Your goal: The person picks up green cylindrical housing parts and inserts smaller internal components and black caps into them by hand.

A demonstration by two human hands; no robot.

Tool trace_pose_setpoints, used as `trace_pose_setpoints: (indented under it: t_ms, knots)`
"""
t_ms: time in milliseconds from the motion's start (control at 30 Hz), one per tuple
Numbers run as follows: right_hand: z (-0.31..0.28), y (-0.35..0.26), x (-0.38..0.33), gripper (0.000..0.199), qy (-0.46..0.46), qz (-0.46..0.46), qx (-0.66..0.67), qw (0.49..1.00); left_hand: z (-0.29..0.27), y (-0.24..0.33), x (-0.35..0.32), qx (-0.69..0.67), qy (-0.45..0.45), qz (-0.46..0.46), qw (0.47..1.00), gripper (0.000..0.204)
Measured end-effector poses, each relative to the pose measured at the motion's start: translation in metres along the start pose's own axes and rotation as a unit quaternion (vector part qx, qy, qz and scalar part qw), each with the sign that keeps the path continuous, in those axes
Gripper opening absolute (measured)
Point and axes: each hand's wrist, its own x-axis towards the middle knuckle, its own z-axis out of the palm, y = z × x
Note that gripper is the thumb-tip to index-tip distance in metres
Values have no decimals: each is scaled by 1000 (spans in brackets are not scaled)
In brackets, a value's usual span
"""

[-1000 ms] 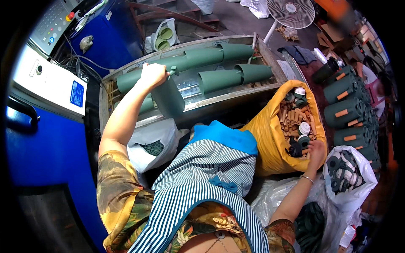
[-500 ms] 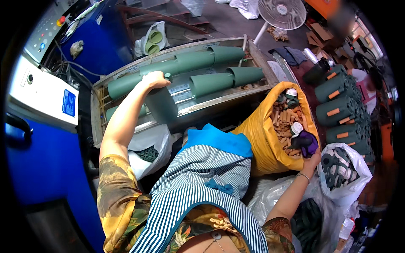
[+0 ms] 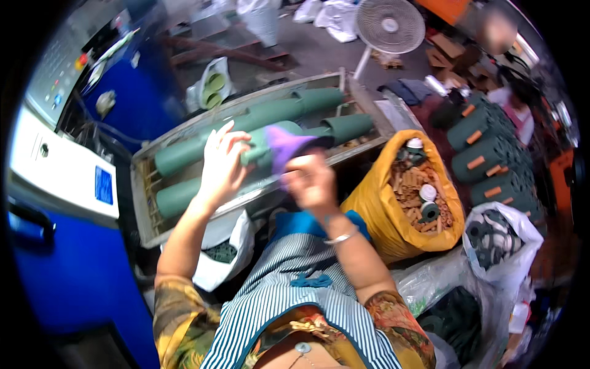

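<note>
My right hand, smeared by motion, grips a purple piece with a dark flared edge in front of my chest. To its left my left hand is raised with fingers apart. Green plastic surfaces lie behind its fingertips; whether it touches them I cannot tell. Beyond both hands stands a long wooden-framed trough. Green tapered tubes lie in it in two rows, the nearer row partly covered by my hands.
An orange-yellow sack of short brown tubes stands to my right. Past it are a white bag of dark and white parts and stacked green tubes. A white fan stands behind; a blue machine cabinet is at left.
My right hand has brought the purple piece from the sack across to the middle. My left hand has come nearer, and the green tube it held no longer shows clearly. The view has shifted slightly.
</note>
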Motion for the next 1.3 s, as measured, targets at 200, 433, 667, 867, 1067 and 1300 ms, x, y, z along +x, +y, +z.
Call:
trace_pose_setpoints:
  t_ms: [200, 433, 667, 867, 1067, 1300]
  knots:
    - [92, -35, 42, 37, 114, -222, -42, 967, 32, -5, -70, -389, 128, -170, 896, 52]
    - [36, -15, 18, 45, 71, -129, -193, 970, 30, 61, -14, -249, 226, -48, 940, 42]
    - [20, -34, -6, 36, 48, -129, -277, 951, 6, 60, -7, -198, 256, -61, 944, 41]
    - [-28, -22, 45, 65, -131, -223, -250, 933, -3, 72, -19, -64, 248, 37, 966, 42]
    - [-40, -3, 66, 58, -72, -114, -300, 944, 3, 77, -26, -5, 270, 82, 959, 40]
    - [4, 44, 43, 84, 318, 250, 88, 910, 56, 99, -30, 128, 326, 118, 929, 32]
